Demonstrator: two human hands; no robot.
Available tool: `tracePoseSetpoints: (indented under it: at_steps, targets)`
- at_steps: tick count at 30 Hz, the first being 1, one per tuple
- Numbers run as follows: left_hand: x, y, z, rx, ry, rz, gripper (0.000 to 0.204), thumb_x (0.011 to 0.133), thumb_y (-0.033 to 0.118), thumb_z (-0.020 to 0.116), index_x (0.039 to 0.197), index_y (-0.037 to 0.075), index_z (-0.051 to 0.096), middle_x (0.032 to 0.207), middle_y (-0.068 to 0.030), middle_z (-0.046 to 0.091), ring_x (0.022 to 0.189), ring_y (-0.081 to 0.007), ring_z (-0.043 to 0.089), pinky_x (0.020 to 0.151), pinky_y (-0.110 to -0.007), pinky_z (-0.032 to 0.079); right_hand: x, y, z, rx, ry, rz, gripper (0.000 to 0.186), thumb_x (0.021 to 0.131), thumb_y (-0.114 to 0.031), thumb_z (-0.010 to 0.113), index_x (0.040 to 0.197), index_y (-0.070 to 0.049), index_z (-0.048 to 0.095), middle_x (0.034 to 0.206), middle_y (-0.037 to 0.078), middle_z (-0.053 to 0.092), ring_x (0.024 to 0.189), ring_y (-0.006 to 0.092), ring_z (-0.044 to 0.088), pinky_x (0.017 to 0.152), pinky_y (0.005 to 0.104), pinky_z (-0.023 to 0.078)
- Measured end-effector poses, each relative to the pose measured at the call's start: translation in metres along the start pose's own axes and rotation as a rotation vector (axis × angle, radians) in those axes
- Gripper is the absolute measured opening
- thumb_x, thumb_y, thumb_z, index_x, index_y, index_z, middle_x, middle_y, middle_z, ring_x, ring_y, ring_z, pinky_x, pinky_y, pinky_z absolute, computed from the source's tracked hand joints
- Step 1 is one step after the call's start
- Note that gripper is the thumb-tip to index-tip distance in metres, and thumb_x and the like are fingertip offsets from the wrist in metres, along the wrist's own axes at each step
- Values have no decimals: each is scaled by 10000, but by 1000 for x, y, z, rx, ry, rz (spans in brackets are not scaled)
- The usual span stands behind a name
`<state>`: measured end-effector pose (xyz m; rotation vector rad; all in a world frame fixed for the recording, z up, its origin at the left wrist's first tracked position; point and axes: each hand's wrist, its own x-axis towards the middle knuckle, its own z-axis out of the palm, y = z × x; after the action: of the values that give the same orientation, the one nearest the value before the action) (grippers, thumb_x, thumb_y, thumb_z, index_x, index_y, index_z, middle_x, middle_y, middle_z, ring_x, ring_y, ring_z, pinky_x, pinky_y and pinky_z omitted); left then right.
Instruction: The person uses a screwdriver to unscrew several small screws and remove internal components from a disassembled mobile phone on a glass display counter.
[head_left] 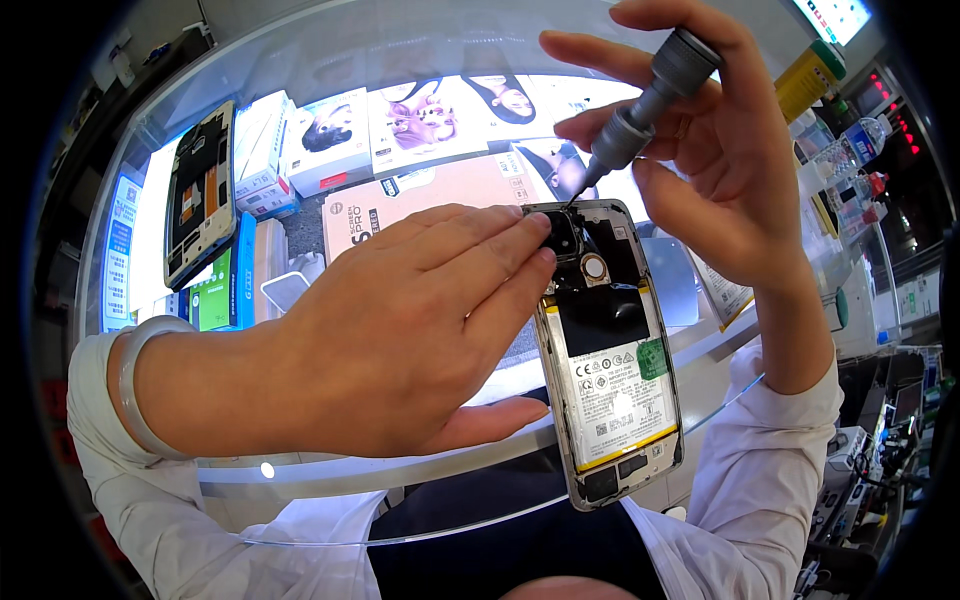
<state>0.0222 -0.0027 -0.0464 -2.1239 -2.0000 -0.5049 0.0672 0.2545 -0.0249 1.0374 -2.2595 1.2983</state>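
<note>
By the right hand [720, 170], a ridged, matte grey screwdriver [640, 120] is gripped, its thin tip set near the 12 o'clock edge of the phone [605, 325]. The left hand [370, 330] is held unclenched, its fingertips laid on the phone at 11 o'clock. The phone, a rounded slab bearing a glossy white battery [605, 400], is placed at the left hand's 3 o'clock and the right's 7. At 10 o'clock, smooth boxes [330, 140] are grouped.

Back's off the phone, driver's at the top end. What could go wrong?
The screwdriver in the right hand could slip and nick the camera module or the nearby fingertips of the left hand. The phone has its battery uncovered, so a skidding tip might puncture it.
</note>
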Motion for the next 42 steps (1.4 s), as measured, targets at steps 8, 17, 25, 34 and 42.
tracePoseSetpoints:
  at_steps: [8, 17, 25, 34, 42]
  targets:
    - [0, 0, 0, 0, -15, 0, 723, 797, 411, 727, 1237, -131, 539, 1331, -313, 518, 1229, -410, 538, 1010, -465, 455, 0, 8, -5, 87, -41, -51, 699, 791, 99, 576, 1399, 2, 246, 1341, 162, 363, 1364, 379, 410, 1061, 424, 511]
    - [-1, 0, -1, 2, -28, -7, 728, 796, 410, 729, 1247, -126, 532, 1343, -307, 511, 1224, -413, 542, 1007, -468, 459, 0, 7, -1, 27, -14, -28, 720, 775, 104, 565, 1403, 7, 226, 1341, 169, 362, 1381, 385, 377, 1057, 430, 515]
    - [-1, 0, 0, 0, -33, -8, 740, 791, 412, 734, 1261, -118, 524, 1351, -303, 507, 1232, -413, 539, 1010, -469, 460, -1, 7, -1, 113, -3, -15, 725, 803, 102, 617, 1404, -2, 225, 1351, 168, 340, 1369, 378, 399, 1040, 423, 531]
    - [-1, 0, -1, 6, -38, -9, 737, 795, 417, 732, 1260, -118, 528, 1356, -303, 506, 1244, -410, 533, 1017, -465, 461, -2, 4, -1, 96, 62, 141, 720, 830, 63, 680, 1400, -25, 249, 1309, 164, 427, 1294, 289, 521, 996, 374, 544]
    - [-1, 1, -1, 2, -44, -15, 731, 799, 415, 730, 1262, -113, 527, 1355, -301, 506, 1245, -408, 532, 1030, -467, 450, 5, -16, 4, 187, 119, 227, 741, 789, 51, 667, 1399, -35, 256, 1226, 214, 588, 1204, 265, 596, 997, 372, 522]
